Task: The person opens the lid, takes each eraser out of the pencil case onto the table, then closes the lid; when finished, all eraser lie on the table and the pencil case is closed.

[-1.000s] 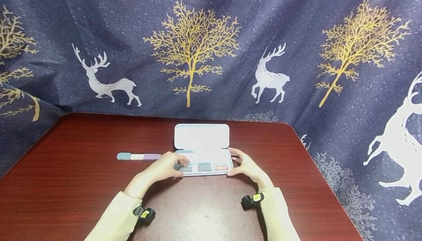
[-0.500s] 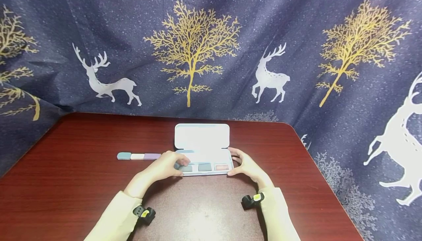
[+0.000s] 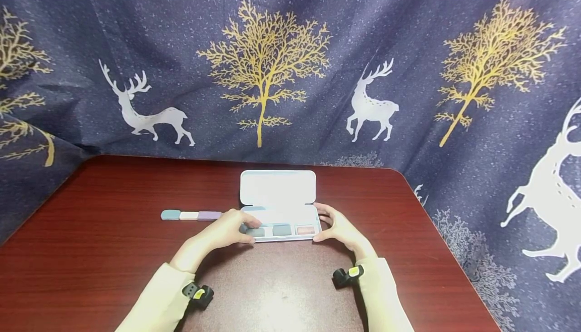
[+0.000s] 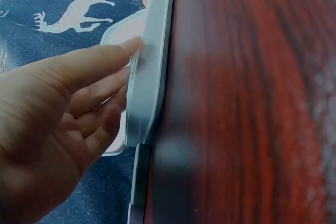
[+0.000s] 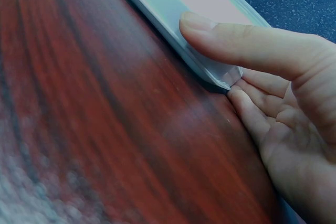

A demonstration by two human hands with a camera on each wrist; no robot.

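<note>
A pale-blue hinged case [image 3: 281,216] lies on the table with its white-lined lid [image 3: 278,187] tipped back. Along its front run three small compartments, two with grey-blue pieces and the right one with a pinkish piece [image 3: 305,230]. My left hand [image 3: 229,228] holds the case's left end, thumb at the front wall and fingers over the left compartment. At the other end, my right hand [image 3: 338,228] grips the right corner, thumb in front and fingers around the side. In the right wrist view the thumb [image 5: 236,43] lies across the case's edge.
Left of the case lies a flat strip of blue, white and purple blocks [image 3: 190,215], its right end hidden behind my left hand. The reddish-brown wooden table [image 3: 113,261] ends at a dark-blue curtain [image 3: 299,135] printed with deer and trees.
My left thumb has shifted slightly to the right along the case's front edge. The case, the strip and my right hand look unmoved.
</note>
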